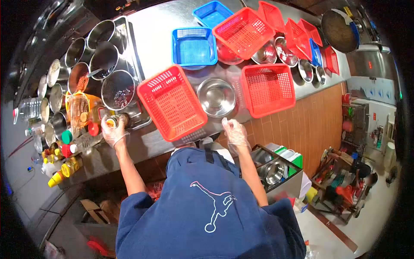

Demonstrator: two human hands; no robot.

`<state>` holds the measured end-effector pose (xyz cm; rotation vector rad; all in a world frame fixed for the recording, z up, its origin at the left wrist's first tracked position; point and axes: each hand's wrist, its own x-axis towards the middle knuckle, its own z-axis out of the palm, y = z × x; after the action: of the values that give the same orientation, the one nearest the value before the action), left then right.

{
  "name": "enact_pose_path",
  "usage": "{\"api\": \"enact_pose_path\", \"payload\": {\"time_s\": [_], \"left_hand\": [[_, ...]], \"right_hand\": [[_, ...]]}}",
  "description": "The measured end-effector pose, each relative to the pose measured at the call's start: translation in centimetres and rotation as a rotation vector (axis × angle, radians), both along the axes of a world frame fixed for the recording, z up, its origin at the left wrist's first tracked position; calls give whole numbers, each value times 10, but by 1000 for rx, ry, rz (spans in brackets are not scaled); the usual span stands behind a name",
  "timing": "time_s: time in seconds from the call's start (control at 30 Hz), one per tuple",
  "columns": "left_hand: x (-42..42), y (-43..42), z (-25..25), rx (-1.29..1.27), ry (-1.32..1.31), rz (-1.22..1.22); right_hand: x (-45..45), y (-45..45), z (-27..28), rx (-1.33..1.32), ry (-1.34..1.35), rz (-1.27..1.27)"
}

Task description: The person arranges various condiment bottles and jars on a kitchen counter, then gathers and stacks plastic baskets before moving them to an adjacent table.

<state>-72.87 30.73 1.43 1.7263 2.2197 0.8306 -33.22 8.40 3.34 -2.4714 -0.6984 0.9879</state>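
Note:
My left hand [114,133], in a clear plastic glove, is wrapped around a small dark jar [113,122] with an orange-yellow top, at the left front of the steel counter. Behind the jar stands a steel pot [118,90] with dark red bits inside. My right hand [236,133], also gloved, has its fingers curled together just in front of a shiny steel bowl [216,97]. Whether those fingers hold anything is hidden. A red basket [172,103] lies between my hands, left of the bowl, and another red basket [268,90] lies to its right.
Seasoning pots [80,77] and bottles [69,166] crowd the left. Blue baskets [194,46] and stacked red baskets [244,32] fill the back of the steel counter [151,21]. An open drawer [276,172] with bowls juts out at my right. A wok [340,31] sits far right.

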Motion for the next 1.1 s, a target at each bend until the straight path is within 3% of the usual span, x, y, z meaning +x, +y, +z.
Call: {"api": "enact_pose_path", "payload": {"time_s": [0.13,0.2,0.27,0.3,0.4,0.47,0.53,0.6,0.63,0.7,0.87,0.97,1.03,1.07,1.1], "left_hand": [[-3,0,-2,25,-96,-60],[4,-3,13,13,-22,-47],[26,-8,48,-166,128,30],[32,-14,53,-117,258,67],[33,-32,45,277,314,-104],[51,-48,55,294,267,-155],[66,-57,56,333,41,-329],[77,-68,53,-11,-49,-309],[77,-71,30,30,-130,-346],[85,-73,29,-194,-201,-329],[103,-67,49,-565,-371,-281],[109,-66,53,-448,-167,-503],[125,-61,58,-506,-458,-627],[139,-63,63,-502,-461,-642],[160,-66,68,-492,-748,-674]], "right_hand": [[-7,22,3,56,29,60],[-16,40,31,42,-46,235],[-26,51,34,101,29,217],[-30,55,31,117,31,238],[-39,65,26,53,-46,341],[-47,64,22,132,-73,303],[-49,63,15,104,-36,311],[-49,57,0,160,-31,310],[-49,54,-2,189,64,278],[-49,40,-25,277,159,253],[-52,13,16,301,209,178],[-48,-8,32,347,268,70],[-40,-24,31,386,237,43],[-37,-32,34,393,226,33],[-34,-39,37,449,202,-22]]}}
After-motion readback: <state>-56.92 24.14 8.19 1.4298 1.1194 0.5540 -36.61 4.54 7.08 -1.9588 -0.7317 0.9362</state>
